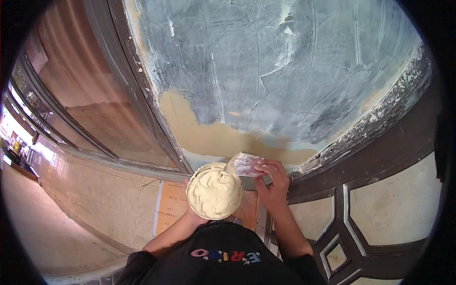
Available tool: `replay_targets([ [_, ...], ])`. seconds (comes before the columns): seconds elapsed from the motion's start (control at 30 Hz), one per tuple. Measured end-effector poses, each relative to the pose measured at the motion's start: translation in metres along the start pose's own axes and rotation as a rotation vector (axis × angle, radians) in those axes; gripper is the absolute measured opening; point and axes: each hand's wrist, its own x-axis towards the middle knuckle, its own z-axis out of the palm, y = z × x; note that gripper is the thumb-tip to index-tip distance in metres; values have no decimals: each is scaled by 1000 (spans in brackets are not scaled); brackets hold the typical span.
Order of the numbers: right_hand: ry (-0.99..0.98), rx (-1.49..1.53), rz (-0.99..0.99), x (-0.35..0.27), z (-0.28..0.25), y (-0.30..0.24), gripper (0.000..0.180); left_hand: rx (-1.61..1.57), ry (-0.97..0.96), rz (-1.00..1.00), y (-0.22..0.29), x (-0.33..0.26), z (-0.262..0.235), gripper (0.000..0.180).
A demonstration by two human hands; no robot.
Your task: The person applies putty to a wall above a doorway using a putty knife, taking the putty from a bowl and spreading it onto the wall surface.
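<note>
A round pan heaped with cream-coloured putty rests on my left hand, which is under it and mostly hidden. My right hand grips a wide putty knife smeared with the same paste, its blade edge touching the pan's upper right rim. Straight ahead stands a grey-blue scraped wall with a band of fresh tan putty along its lower part, just above the knife.
A dark window frame with brownish glass runs along the left of the wall. To the right is a dark door with pale panels. Tiled wall and floor lie below left.
</note>
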Motion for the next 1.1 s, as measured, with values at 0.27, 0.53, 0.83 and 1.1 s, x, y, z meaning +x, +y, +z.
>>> replay_targets([
  [0.27,-182,-26,220,-19,-3,39,21,-12,-45,-26,3,-5,2,80],
  [0.53,-136,97,620,-92,32,118,20,98,110,-80,2,-9,-17,53],
  [0.83,166,-127,702,-44,31,152,28,819,-173,220,3,-10,6,63],
  [1.1,385,-110,716,-64,9,158,31,1163,21,137,6,-8,1,78],
])
